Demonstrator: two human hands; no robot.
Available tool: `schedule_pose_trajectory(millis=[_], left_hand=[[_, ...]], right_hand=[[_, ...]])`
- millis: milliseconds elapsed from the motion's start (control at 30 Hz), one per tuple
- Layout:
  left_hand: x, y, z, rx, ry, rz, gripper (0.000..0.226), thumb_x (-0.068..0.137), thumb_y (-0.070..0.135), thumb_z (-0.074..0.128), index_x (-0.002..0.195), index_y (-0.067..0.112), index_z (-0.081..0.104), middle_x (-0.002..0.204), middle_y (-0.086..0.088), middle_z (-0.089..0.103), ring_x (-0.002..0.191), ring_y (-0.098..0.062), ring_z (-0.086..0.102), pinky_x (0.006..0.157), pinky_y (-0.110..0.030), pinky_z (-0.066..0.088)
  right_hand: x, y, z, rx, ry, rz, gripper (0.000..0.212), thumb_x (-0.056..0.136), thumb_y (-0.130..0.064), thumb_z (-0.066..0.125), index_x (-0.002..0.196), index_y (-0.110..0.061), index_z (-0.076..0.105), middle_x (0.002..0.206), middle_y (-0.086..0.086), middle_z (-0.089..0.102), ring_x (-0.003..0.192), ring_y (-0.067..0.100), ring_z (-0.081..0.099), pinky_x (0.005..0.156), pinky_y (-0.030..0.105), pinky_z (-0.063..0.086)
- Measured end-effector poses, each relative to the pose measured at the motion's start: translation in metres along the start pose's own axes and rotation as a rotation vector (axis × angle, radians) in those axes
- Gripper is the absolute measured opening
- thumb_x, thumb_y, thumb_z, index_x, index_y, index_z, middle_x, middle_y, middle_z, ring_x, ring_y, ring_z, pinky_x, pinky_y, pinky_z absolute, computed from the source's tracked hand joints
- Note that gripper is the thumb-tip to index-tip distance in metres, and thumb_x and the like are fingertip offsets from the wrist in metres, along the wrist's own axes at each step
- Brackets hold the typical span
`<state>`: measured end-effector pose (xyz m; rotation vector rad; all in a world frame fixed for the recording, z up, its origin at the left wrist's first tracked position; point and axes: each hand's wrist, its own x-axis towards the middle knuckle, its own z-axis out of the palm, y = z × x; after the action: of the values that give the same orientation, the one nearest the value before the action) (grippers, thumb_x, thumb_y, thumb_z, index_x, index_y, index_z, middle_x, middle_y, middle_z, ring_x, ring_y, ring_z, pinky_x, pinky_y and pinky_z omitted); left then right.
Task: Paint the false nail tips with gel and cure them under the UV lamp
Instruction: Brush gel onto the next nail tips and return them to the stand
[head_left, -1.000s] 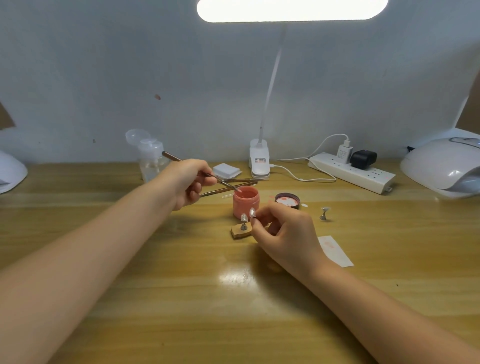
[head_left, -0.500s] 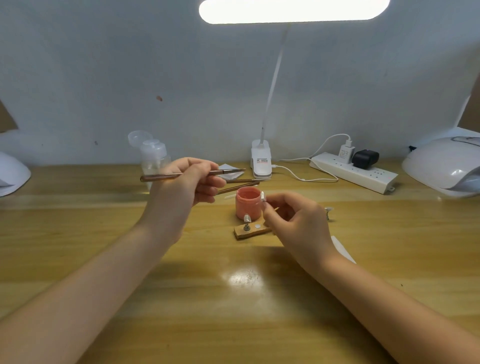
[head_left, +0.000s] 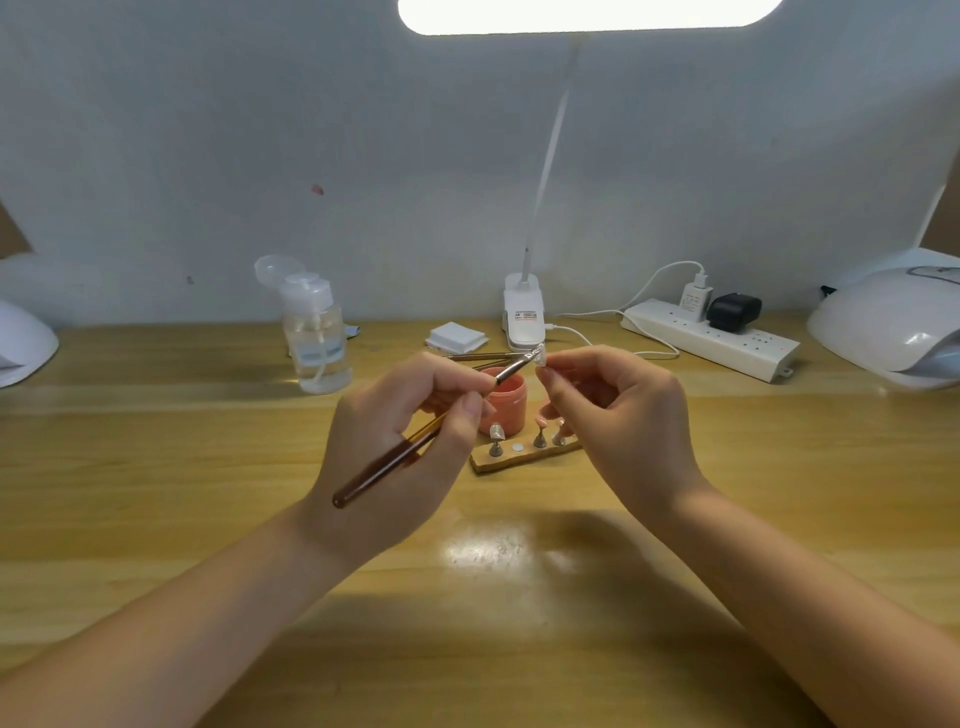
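Tabletop (head_left: 156, 519): we see wood, with the UV lamp (head_left: 893, 327) at its far right.
Left hand (head_left: 400, 452): our grip is clamped on the brush (head_left: 415, 447), long axis slanting from lower left up to the right, bristles on the tip.
Right hand (head_left: 623, 421): we pinch the nail tip (head_left: 540, 358) above the pink jar (head_left: 506, 397).
Stand (head_left: 524, 457): below, near the jar.

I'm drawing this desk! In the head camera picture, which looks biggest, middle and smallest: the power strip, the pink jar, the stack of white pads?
1. power strip
2. pink jar
3. stack of white pads
The jar is partly hidden and nearer, so the last two are unsure.
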<state>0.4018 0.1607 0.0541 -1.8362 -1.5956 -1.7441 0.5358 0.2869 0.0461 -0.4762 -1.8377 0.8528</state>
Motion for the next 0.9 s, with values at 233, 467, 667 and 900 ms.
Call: schedule_pose_trajectory(millis=[233, 467, 667, 900], left_hand=[[-0.0017, -0.0003, 0.002, 0.005, -0.002, -0.002, 0.017, 0.089, 0.022, 0.053, 0.097, 0.014, 0.067, 0.087, 0.009, 0.07, 0.083, -0.006, 0.068, 0.071, -0.019, 0.053], [-0.0008, 0.0011, 0.0018, -0.005, 0.032, -0.04, 0.019, 0.09, 0.023, 0.052, 0.098, 0.015, 0.066, 0.086, 0.007, 0.071, 0.081, -0.005, 0.068, 0.07, -0.019, 0.053], [0.0003, 0.003, 0.0003, -0.028, 0.069, -0.089, 0.018, 0.09, 0.027, 0.052, 0.097, 0.02, 0.068, 0.084, 0.009, 0.072, 0.081, -0.007, 0.068, 0.071, -0.018, 0.052], [-0.0007, 0.0055, 0.002, -0.012, 0.064, -0.105, 0.018, 0.091, 0.027, 0.055, 0.099, 0.019, 0.069, 0.087, 0.007, 0.072, 0.083, -0.008, 0.07, 0.07, -0.022, 0.055]], right_hand=[[-0.0005, 0.0011, 0.0007, -0.021, -0.015, -0.022, 0.011, 0.086, -0.009, 0.07, 0.095, -0.015, 0.072, 0.07, 0.003, 0.071, 0.063, 0.02, 0.068, 0.061, 0.046, 0.056], [-0.0008, -0.0004, 0.0008, -0.042, -0.019, -0.035, 0.011, 0.086, -0.01, 0.07, 0.093, -0.019, 0.071, 0.072, -0.001, 0.071, 0.064, 0.017, 0.069, 0.061, 0.043, 0.056], [-0.0008, -0.002, -0.0005, -0.029, -0.029, -0.036, 0.01, 0.086, -0.008, 0.07, 0.095, -0.012, 0.073, 0.074, 0.001, 0.072, 0.066, 0.017, 0.069, 0.061, 0.045, 0.056], [-0.0011, -0.0035, -0.0005, -0.029, -0.031, -0.038, 0.01, 0.086, -0.008, 0.07, 0.095, -0.012, 0.074, 0.075, 0.003, 0.072, 0.067, 0.019, 0.069, 0.062, 0.046, 0.056]])
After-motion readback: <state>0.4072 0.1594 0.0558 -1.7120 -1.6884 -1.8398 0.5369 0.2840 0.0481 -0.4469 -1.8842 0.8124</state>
